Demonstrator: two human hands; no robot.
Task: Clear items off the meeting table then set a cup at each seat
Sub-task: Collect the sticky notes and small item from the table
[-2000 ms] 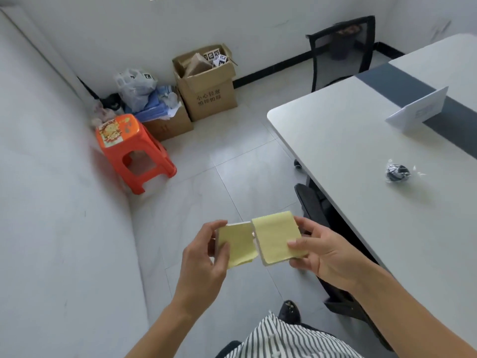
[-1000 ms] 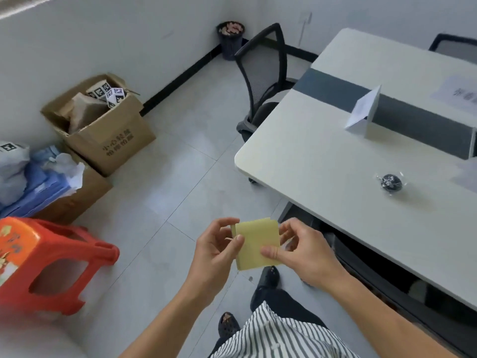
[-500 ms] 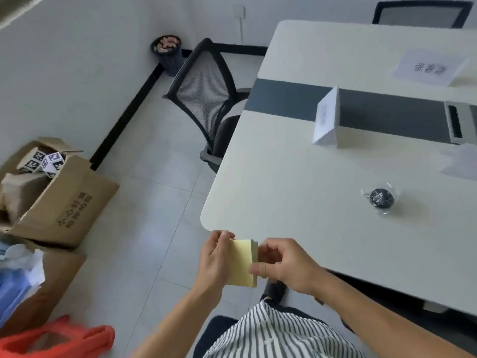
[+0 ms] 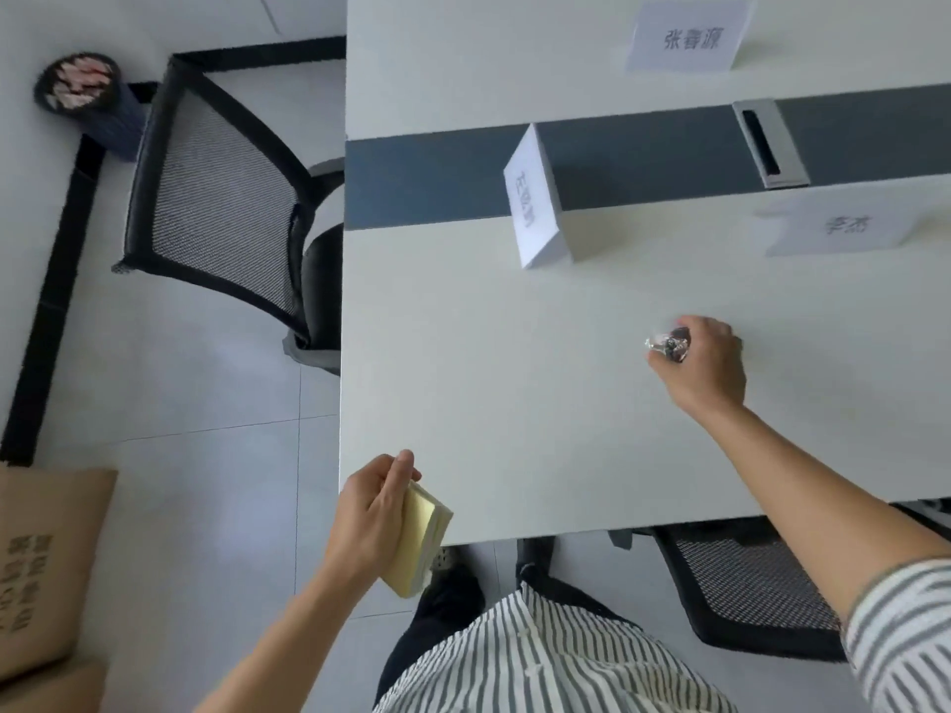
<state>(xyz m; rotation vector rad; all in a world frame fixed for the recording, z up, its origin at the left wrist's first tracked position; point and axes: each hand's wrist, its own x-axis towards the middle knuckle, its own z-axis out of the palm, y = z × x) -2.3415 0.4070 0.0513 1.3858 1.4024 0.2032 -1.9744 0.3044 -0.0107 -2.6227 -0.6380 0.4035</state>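
Observation:
My left hand (image 4: 373,522) grips a stack of yellow sticky notes (image 4: 419,545) just off the near left corner of the white meeting table (image 4: 463,383). My right hand (image 4: 705,365) reaches over the tabletop and closes its fingers on a small dark object in a clear crinkly wrapper (image 4: 669,344). No cups are in view.
Three white paper name cards stand on the table: one (image 4: 535,198) by the dark centre strip, one (image 4: 836,226) at the right, one (image 4: 687,36) at the far side. A black mesh chair (image 4: 216,203) is at the left end, another chair (image 4: 746,584) under the near edge. A bin (image 4: 85,92) and a cardboard box (image 4: 46,563) are on the floor.
The view turned from the floor corner to the table. My right hand let go of the sticky notes and reached out onto the wrapped object; my left hand kept the notes.

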